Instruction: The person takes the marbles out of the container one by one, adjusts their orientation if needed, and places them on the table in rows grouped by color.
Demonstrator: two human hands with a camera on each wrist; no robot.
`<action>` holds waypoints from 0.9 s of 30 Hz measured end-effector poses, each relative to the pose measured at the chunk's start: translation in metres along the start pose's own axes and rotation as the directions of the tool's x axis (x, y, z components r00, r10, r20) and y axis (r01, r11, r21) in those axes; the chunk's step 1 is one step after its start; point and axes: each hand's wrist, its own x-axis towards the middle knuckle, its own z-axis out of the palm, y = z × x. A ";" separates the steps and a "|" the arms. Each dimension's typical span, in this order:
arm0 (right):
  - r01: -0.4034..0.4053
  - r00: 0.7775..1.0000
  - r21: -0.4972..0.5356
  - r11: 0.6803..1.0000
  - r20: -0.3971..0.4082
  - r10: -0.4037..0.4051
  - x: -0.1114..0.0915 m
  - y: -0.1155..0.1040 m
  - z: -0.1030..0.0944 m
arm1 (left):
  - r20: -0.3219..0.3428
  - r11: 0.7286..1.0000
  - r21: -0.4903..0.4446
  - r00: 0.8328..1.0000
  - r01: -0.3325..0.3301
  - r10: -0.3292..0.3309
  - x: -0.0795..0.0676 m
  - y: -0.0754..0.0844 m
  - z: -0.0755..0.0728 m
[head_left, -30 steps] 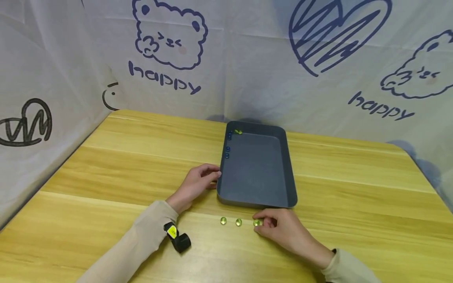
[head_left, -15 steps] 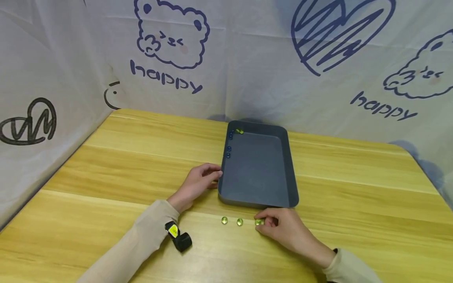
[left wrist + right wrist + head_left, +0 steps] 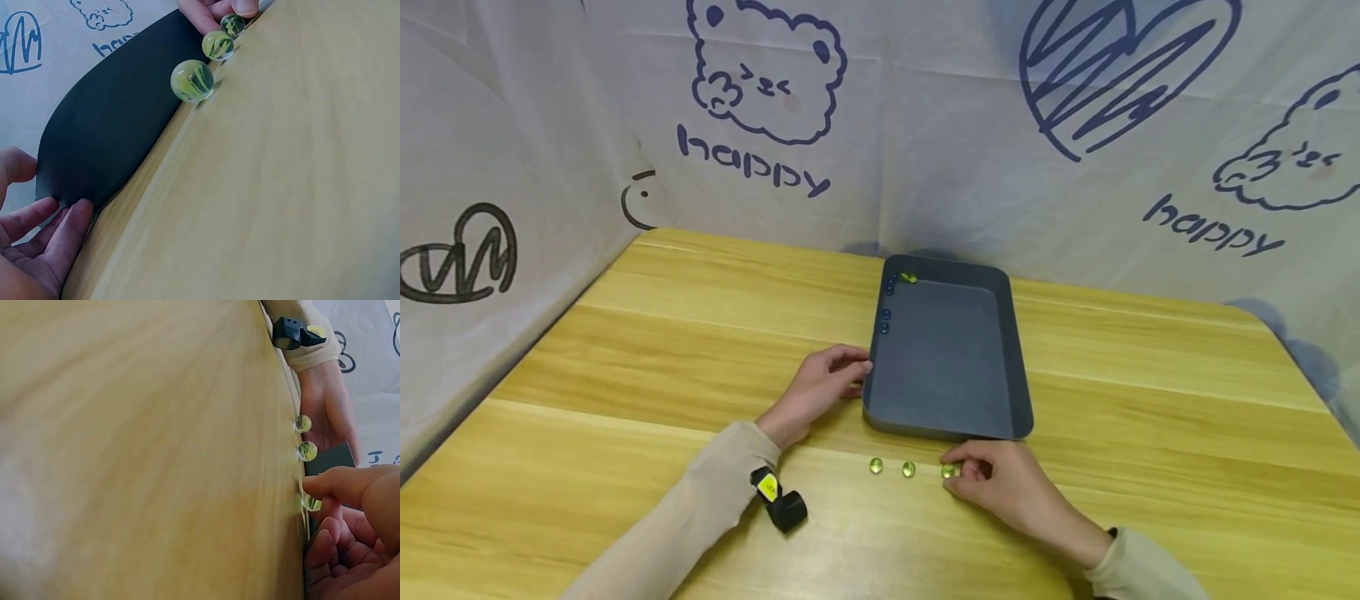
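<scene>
My right hand (image 3: 1000, 479) pinches a clear marble with green swirls (image 3: 949, 472) between thumb and forefinger, close to the wood table. In the right wrist view the thumb partly covers this marble (image 3: 311, 503). Two similar marbles lie in a row to its left, a middle one (image 3: 908, 470) and a left one (image 3: 876, 466). Just beyond them stands a dark grey rectangular tray (image 3: 943, 358). At its left side, my left hand (image 3: 816, 387) touches the wall with its fingertips; the left wrist view shows these fingers (image 3: 78, 219) against the tray's outside.
Inside the tray, several blue marbles (image 3: 886, 315) sit along the left wall, with yellow-green ones (image 3: 908, 277) in the far left corner. A black wrist camera (image 3: 786, 508) is on the left sleeve. White cloth (image 3: 925, 150) with drawings hangs behind the table (image 3: 700, 333).
The head view has shifted slightly. My right fingers have drawn the right-hand marble a little to the right, keeping it between thumb and forefinger; the left hand stays at the tray.
</scene>
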 end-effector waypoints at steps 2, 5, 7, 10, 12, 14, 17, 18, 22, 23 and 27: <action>0.002 1.000 0.001 1.000 -0.005 -0.002 0.000 0.001 0.000 | -0.003 1.000 0.003 1.000 -0.001 0.001 0.000 0.000 0.000; 0.009 1.000 -0.005 1.000 -0.016 -0.009 0.000 0.003 0.000 | -0.001 1.000 0.004 1.000 -0.004 0.004 0.000 0.000 0.000; 0.011 1.000 -0.012 1.000 -0.025 -0.011 0.000 0.004 0.000 | 0.001 1.000 0.005 1.000 -0.008 0.008 0.000 0.000 0.000; 0.013 1.000 -0.016 1.000 -0.029 -0.013 0.000 0.005 0.001 | 0.001 1.000 0.006 1.000 -0.012 0.012 0.001 -0.001 0.000; 0.011 1.000 -0.006 1.000 -0.024 -0.011 0.000 0.006 0.001 | 0.001 1.000 0.006 1.000 -0.012 0.012 0.001 -0.002 0.000; 0.010 1.000 0.002 1.000 -0.020 -0.010 0.000 0.006 0.001 | 0.001 1.000 0.006 1.000 -0.010 0.010 0.001 -0.002 0.000; 0.005 1.000 0.014 1.000 -0.016 -0.005 0.000 0.005 0.000 | 0.001 1.000 0.009 1.000 -0.008 0.008 0.001 -0.002 0.000; 0.005 1.000 0.015 1.000 -0.016 -0.004 0.000 0.005 0.000 | 0.001 1.000 0.010 1.000 -0.008 0.008 0.001 -0.001 0.000; 0.002 1.000 0.007 1.000 -0.021 -0.002 0.000 0.005 0.000 | -0.002 1.000 0.016 1.000 -0.007 0.007 0.001 0.000 0.000; 0.002 1.000 0.003 1.000 -0.021 -0.002 0.000 0.005 0.000 | -0.003 1.000 0.017 1.000 -0.005 0.005 0.001 0.000 0.000; 0.005 1.000 0.003 1.000 -0.025 -0.005 0.000 0.006 0.000 | 0.000 1.000 0.018 1.000 -0.001 0.001 0.001 0.000 0.000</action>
